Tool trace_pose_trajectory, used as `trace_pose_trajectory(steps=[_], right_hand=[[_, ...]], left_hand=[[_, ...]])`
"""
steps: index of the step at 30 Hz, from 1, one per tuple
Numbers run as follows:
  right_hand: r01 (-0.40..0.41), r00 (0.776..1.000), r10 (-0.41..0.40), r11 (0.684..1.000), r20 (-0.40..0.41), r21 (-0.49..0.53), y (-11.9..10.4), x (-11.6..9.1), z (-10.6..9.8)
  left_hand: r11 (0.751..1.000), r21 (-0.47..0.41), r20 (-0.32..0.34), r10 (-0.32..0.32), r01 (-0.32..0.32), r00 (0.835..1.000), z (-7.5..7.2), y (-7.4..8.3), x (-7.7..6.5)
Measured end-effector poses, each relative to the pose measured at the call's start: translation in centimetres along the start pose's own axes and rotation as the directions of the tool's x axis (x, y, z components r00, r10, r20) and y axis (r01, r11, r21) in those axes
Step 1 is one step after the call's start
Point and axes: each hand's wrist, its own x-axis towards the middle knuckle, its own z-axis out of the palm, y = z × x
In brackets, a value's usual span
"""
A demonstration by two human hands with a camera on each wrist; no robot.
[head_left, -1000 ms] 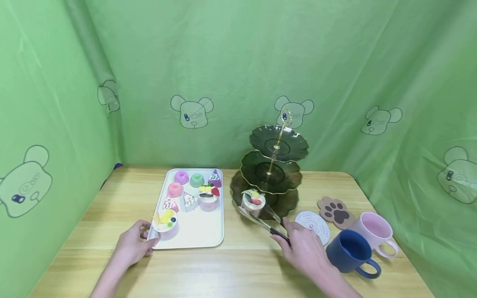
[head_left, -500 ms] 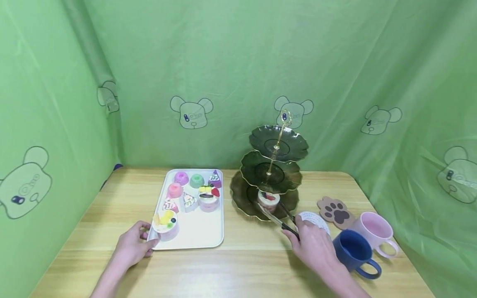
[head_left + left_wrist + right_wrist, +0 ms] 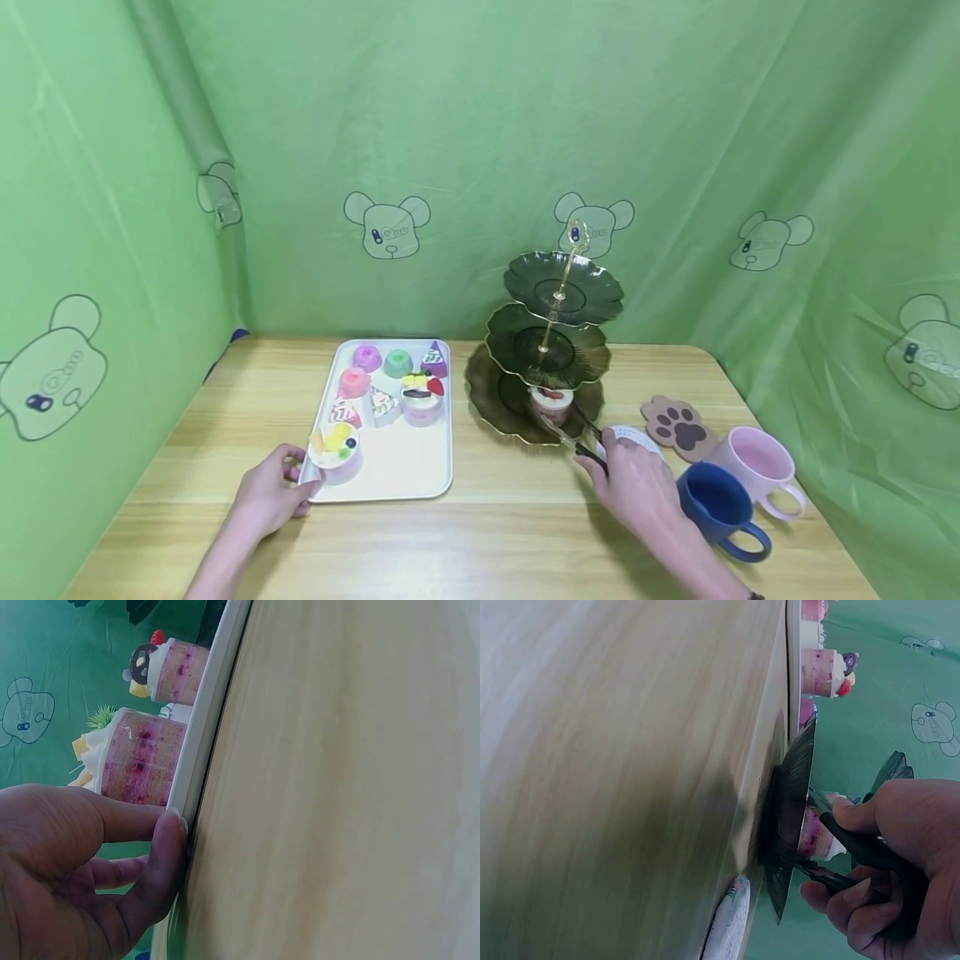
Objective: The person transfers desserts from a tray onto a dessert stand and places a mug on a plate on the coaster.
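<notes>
My left hand (image 3: 272, 490) pinches the near-left corner of a white tray (image 3: 408, 467), thumb and finger at its rim in the left wrist view. Beside these fingers, a fruit-topped cake cup (image 3: 337, 458) stands on the tray. My right hand (image 3: 643, 485) grips black-handled tongs (image 3: 870, 851). Between the tong arms is another cake cup (image 3: 815, 832), upright on the bottom plate of a dark green three-tier stand (image 3: 491, 404). In the head view the middle plate partly covers this cup's top. Whether the tong tips touch the cup, I cannot tell.
Several small pastries and a third cake cup (image 3: 422, 404) sit on the tray. Right of the stand lie a white round coaster (image 3: 628, 435) and a brown paw-shaped coaster (image 3: 678, 427). A blue mug (image 3: 716, 504) and a pink mug (image 3: 759, 467) stand close to my right forearm.
My right hand has moved right and slightly away from me with the tongs, bringing the cake cup from the stand's front-left edge onto the bottom plate. My left hand stays at the tray corner.
</notes>
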Motion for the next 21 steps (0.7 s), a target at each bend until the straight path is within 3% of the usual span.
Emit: trace_pose_trajectory(steps=[12, 21], right_hand=[[-0.010, 1.000, 0.009, 0.998, -0.008, -0.054, 0.8, 1.1, 0.7], [-0.055, 0.995, 0.062, 0.996, 0.084, -0.076, 1.0, 2.1, 0.4]], left_hand=[[1.000, -0.010, -0.013, 0.018, -0.018, 1.000, 0.1, -0.2, 0.0], [1.000, -0.005, -0.016, 0.026, -0.026, 1.000, 0.1, -0.2, -0.1]])
